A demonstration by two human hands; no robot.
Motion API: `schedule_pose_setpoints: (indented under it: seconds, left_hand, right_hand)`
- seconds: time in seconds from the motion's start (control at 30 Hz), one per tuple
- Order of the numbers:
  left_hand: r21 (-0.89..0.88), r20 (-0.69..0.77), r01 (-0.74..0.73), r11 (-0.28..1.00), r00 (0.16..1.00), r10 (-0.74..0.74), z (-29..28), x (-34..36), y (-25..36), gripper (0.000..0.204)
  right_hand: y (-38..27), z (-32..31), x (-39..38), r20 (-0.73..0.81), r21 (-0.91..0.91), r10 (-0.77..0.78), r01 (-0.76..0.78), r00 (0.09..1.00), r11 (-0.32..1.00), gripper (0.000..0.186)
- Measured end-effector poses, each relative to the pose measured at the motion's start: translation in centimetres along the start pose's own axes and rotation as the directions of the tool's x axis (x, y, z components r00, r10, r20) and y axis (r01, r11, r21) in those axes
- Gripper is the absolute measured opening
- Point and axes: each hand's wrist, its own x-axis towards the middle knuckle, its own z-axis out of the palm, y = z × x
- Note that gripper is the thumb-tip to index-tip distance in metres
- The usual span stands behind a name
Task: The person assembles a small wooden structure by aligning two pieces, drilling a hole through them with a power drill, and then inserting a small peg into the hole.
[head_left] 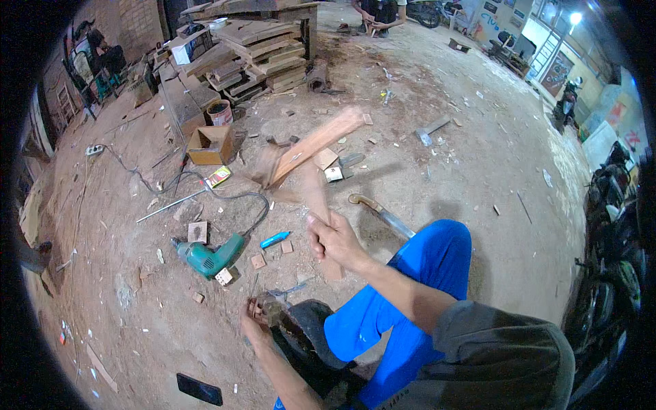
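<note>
My right hand (335, 242) is closed around the handle of a wooden mallet (318, 147), raised over the ground with its head blurred by motion. Low beside my bent knee, my left hand (257, 321) has its fingers curled. A thin upright piece shows just above those fingers, but what they grip is too small to make out. Close to that hand lies a dark, bulky thing (307, 324), partly hidden by my leg. A green power drill (208, 257), a blue pen-like tool (275, 239) and a small wooden block (258, 262) lie beyond my left hand.
A saw (386, 215) with a wooden handle lies by my knee. A phone (199, 389) is on the ground at lower left. Farther off are a box (210, 145), a hammer-like tool (432, 131) and stacked planks (263, 58). Another person (379, 17) sits at the back.
</note>
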Motion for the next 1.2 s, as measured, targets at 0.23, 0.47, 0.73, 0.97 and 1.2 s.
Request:
schedule_pose_setpoints:
  seconds: [0.23, 0.47, 0.73, 0.97, 1.2]
  left_hand:
    - [0.003, -0.061, 0.005, 1.000, 0.998, -0.005, 0.2, -1.0, 0.6, 0.036]
    - [-0.009, -0.065, -0.020, 1.000, 0.998, 0.019, 0.7, -1.1, 1.0, 0.044]
    - [-0.047, -0.035, -0.036, 0.998, 0.999, 0.035, 1.4, -1.5, 0.7, 0.041]
    - [-0.044, -0.043, -0.010, 0.999, 0.999, 0.008, 0.7, -0.3, 0.2, 0.035]
    - [-0.120, 0.002, 0.070, 0.990, 0.998, -0.070, 1.8, -1.1, 0.3, 0.031]
  right_hand:
    - [-0.5, 2.1, 0.8, -0.067, 0.315, 0.155, -0.126, 0.986, 0.941, 0.029]
    - [-2.2, -0.8, 0.3, 0.231, -0.070, 0.407, -0.402, 0.884, 0.913, 0.026]
    - [0.2, 0.7, 0.2, 0.031, 0.399, 0.255, -0.246, 0.967, 0.883, 0.030]
    - [-0.8, 0.1, 0.6, 0.205, 0.389, 0.342, -0.397, 0.917, 0.831, 0.032]
    - [-2.3, 0.2, 0.3, 0.082, 0.166, 0.390, -0.398, 0.917, 0.902, 0.025]
